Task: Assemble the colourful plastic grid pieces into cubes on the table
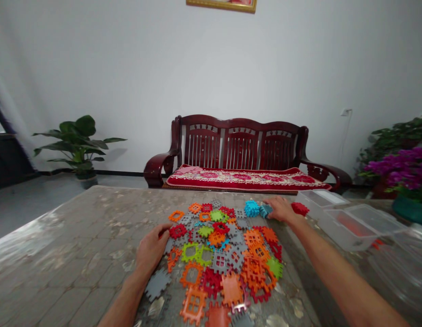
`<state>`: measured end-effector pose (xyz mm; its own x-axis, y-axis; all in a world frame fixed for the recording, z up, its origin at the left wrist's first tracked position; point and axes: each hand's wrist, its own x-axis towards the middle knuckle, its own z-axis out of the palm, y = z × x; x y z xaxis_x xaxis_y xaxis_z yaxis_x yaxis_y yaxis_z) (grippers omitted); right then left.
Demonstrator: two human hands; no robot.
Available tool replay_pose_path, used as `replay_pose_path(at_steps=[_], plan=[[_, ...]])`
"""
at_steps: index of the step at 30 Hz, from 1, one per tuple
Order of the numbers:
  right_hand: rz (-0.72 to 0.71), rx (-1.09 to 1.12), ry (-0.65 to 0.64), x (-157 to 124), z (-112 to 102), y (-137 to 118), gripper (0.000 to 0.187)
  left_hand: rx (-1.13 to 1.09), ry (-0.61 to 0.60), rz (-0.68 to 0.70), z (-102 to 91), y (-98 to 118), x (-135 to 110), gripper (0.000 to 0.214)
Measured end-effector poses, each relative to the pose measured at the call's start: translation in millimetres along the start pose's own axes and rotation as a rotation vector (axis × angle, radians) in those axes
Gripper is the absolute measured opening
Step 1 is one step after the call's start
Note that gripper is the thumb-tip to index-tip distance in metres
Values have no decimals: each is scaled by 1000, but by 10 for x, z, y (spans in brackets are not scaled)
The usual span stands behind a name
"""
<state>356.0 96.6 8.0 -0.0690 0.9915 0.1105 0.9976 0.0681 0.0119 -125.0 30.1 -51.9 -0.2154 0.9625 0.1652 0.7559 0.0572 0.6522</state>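
Note:
A loose heap of plastic interlocking tiles (220,262), in orange, red, green, grey and blue, is spread over the table. Some are window-shaped frames, others are solid with toothed edges. At the heap's left edge, my left hand (153,245) rests beside a red tile (178,231), its thumb and index finger apart with nothing visible between them. My right hand (281,209) reaches to the far right side, its fingers closed around dusky blue tiles (265,210). These sit right beside a bright blue stack of tiles (252,208). Part of the right fingers is hidden.
Right of my right arm stand clear plastic boxes (347,229), one with orange-red pieces inside. A red stack of tiles (300,209) lies near them. Purple flowers in a teal pot (411,210) stand at the right edge. A wooden bench (241,150) is behind the table (78,236).

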Motion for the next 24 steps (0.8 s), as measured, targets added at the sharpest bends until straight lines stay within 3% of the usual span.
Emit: replay_pose_path(at_steps=[3, 6, 11, 18, 24], plan=[[26, 28, 32, -36, -3, -6, 67, 12, 10, -19, 4, 4, -7, 35], [-22, 117, 159, -81, -9, -124, 60, -3, 28, -2, 8, 17, -20, 34], [-239, 399, 266, -199, 38, -772, 38, -31, 12, 35, -8, 70, -41, 32], [-627, 461, 134, -312, -27, -1911, 35, -31, -11, 12, -39, 114, -53, 32], [-688, 395, 13, -331, -90, -2225, 22, -76, 14, 13, -19, 96, -53, 31]])
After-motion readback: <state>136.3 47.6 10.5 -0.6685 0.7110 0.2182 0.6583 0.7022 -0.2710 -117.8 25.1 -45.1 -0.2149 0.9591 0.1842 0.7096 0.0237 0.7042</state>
